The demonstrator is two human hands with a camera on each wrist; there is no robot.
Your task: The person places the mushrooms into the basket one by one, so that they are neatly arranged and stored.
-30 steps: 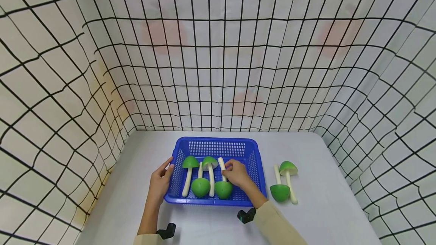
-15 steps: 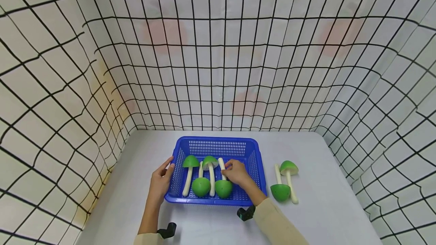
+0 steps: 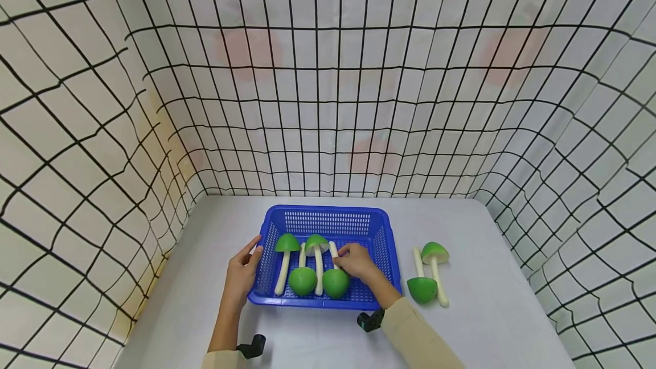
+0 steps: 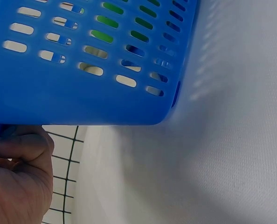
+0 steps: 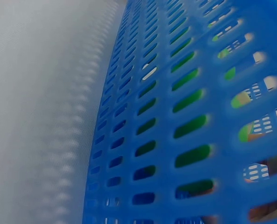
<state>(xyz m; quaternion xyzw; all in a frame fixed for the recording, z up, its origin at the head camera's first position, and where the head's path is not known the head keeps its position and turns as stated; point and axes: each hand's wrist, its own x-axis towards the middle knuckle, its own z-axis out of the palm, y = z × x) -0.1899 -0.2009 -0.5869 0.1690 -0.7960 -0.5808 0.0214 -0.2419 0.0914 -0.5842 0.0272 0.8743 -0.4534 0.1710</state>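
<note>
In the head view a blue perforated basket (image 3: pixel 333 303) holds several green-capped toy mushrooms with white stems, laid side by side. My left hand (image 3: pixel 241 272) grips the basket's left rim; in the left wrist view its fingers curl at the rim. Inside the basket, my right hand (image 3: pixel 357 261) pinches the stem of the rightmost mushroom (image 3: pixel 336 283), whose cap points toward me. To its left lies a mushroom (image 3: pixel 318 266) with its cap at the far end. The right wrist view is mostly filled by the basket wall (image 5: pixel 229 163), green caps showing through the slots.
Two more mushrooms (image 3: pixel 422 290) (image 3: pixel 435 254) lie on the white table (image 3: pixel 487 312) right of the basket, caps at opposite ends. Black-gridded white sheeting (image 3: pixel 338 101) walls in the back and both sides. Each wrist wears a black camera mount (image 3: pixel 370 320).
The rightmost mushroom's stem end has shifted slightly toward me, and the right hand has come down a little with it. The left hand stays at the rim.
</note>
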